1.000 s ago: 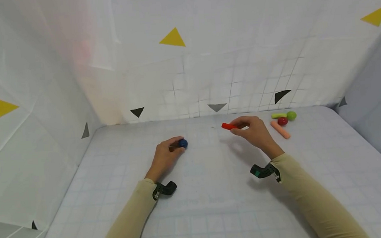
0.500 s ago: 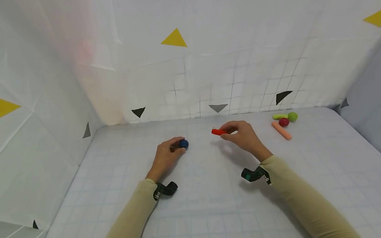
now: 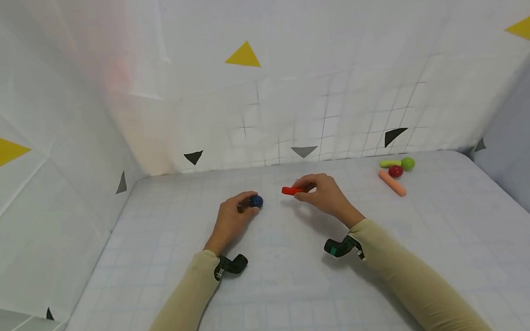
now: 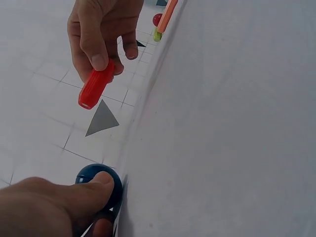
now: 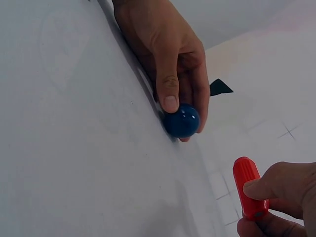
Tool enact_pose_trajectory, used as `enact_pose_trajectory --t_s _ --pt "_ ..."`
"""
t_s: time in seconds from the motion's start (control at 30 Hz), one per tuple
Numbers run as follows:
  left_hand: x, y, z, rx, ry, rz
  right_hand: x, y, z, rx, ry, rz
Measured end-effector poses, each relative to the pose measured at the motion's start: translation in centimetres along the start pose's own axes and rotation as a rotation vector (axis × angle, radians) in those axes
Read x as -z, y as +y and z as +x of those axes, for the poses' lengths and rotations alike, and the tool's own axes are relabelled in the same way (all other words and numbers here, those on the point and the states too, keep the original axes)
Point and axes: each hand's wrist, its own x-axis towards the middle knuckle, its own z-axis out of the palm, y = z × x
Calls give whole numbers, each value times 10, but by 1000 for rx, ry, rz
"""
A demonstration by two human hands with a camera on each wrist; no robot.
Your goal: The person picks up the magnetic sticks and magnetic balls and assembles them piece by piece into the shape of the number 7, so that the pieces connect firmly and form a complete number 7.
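My left hand (image 3: 230,219) pinches a glossy blue ball (image 3: 257,201) between thumb and fingers, low at the table surface. To its right, my right hand (image 3: 327,198) holds a short ribbed red stick (image 3: 290,190) above the table, between thumb and fingers. One end of the stick points left toward the ball, with a small gap between them. In the right wrist view the thumb lies along the side of the red stick (image 5: 247,181), and the left thumb presses the top of the blue ball (image 5: 183,121). The left wrist view shows the stick's blunt near end.
Toward the back right of the white table (image 3: 285,299) lie a yellow-green stick (image 3: 390,163), a green ball (image 3: 407,163), a dark red ball (image 3: 396,171) and an orange stick (image 3: 392,183). White sheeting (image 3: 315,94) with yellow and dark triangles rises behind the table.
My right hand has moved left and slightly nearer with the red stick, closing in on the blue ball. The left hand stays in place with the ball.
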Motion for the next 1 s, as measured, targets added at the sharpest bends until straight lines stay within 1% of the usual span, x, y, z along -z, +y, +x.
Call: enact_pose_trajectory --t_s 0.17,0.53,0.77,0.87,1.0 --pt "-1 2 0 19 -1 -5 -11 -5 5 -2 -21 -4" --pt "-1 4 -1 37 -11 -5 -33 -8 12 42 -47 -6" --pt "0 2 0 1 -2 -25 -43 -9 15 63 -65 -23" --pt "0 2 0 -9 -6 -29 -46 -8 15 76 -63 -35" --pt "0 3 1 -22 -13 -25 -48 -6 15 69 -53 -41"
